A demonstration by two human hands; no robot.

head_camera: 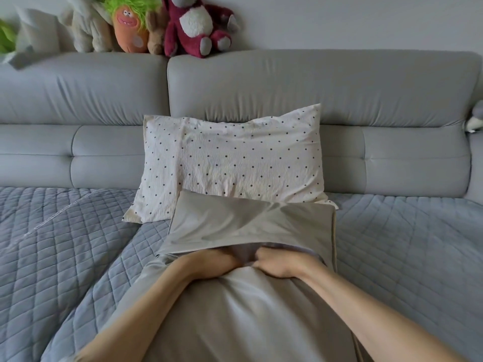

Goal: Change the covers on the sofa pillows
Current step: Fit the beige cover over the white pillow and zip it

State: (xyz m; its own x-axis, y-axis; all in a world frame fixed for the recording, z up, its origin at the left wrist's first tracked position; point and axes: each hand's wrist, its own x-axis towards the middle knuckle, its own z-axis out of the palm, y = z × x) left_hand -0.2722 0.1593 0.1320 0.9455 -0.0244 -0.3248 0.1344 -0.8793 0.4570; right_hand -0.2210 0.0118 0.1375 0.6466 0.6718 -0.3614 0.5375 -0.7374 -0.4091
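A grey pillow cover (235, 220) lies in front of me on the sofa seat, its far part folded over the rest. A white pillow with dark dots (232, 163) leans against the sofa back just behind it. My left hand (211, 262) and my right hand (277, 262) sit side by side at the cover's fold, fingers curled into the grey fabric and partly tucked under the folded flap. The fingertips are hidden by the cloth. Grey fabric runs down between my forearms toward me.
A blue-grey quilted throw (65, 244) covers the seat on both sides. Several plush toys, among them a dark red bear (198, 24), stand on top of the grey sofa back (313, 84). Another toy (475, 118) peeks in at the right edge.
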